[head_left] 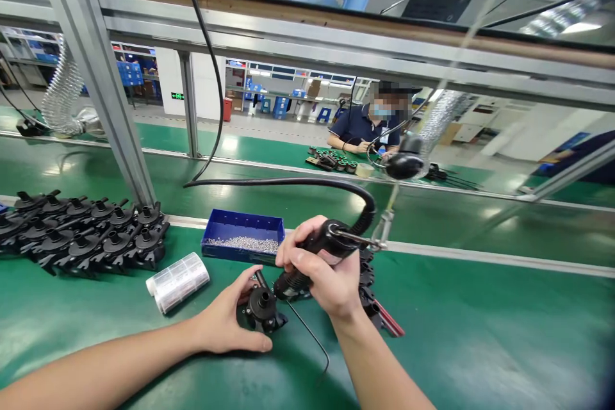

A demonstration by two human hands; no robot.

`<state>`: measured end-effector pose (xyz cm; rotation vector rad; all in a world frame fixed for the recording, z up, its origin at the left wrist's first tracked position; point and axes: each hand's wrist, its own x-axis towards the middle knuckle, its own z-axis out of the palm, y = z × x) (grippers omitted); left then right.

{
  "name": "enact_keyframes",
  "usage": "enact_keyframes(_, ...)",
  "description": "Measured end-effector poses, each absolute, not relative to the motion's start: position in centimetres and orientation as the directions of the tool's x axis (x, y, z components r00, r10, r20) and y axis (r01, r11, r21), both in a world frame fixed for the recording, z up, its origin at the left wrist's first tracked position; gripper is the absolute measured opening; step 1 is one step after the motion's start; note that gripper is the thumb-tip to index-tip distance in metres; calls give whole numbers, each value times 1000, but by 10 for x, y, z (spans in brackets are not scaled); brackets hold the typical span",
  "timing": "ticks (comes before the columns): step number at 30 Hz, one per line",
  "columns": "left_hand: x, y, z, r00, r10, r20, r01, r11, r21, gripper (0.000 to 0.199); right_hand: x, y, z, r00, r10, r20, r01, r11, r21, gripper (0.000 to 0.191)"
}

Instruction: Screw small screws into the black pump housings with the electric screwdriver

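Note:
My left hand (pixel 233 317) is curled around a black plastic pump housing (pixel 262 305) on the green mat, thumb on the near side and fingers on the far side. In my right hand (pixel 327 269) is a black electric screwdriver (pixel 314 250), tilted with its nose down to the left beside the housing. Its cable loops off the back end, and a metal hook links it to a hanging cord. The screwdriver's tip is hidden. A thin bent rod (pixel 312 333) lies on the mat just right of the housing.
A blue bin (pixel 244 221) of small screws stands behind my hands. Rows of black housings (pixel 84 240) sit at left, near a roll of labels (pixel 180 282). More black parts (pixel 372 307) lie behind my right wrist. A co-worker (pixel 369 125) sits across the bench.

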<state>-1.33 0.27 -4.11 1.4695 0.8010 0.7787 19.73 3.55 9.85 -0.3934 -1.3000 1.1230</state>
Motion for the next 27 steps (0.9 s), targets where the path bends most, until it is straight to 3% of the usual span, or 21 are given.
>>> enact_keyframes(5, -3, -1, -24, 526, 850, 21, 71, -69, 995, 96, 190, 33, 104, -219, 854, 472, -295, 403, -866, 13)
enact_keyframes(7, 0, -2, -20, 508, 861, 19, 59, -57, 997, 88, 188, 32, 101, -206, 849, 486, -317, 412, -854, 13)
enact_keyframes(10, 2, -3, -17, 505, 863, 13, 23, -28, 999, 87, 186, 29, 95, -186, 831, 524, -391, 427, -816, 14)
enact_keyframes(16, 1, -1, -17, 515, 857, -12, 33, -6, 999, 78, 186, 26, 95, -190, 837, 513, -374, 421, -826, 10)
enact_keyframes(27, -2, 0, -20, 499, 866, -17, 66, -18, 998, 94, 183, 29, 101, -149, 859, 489, -413, 396, -820, 14)
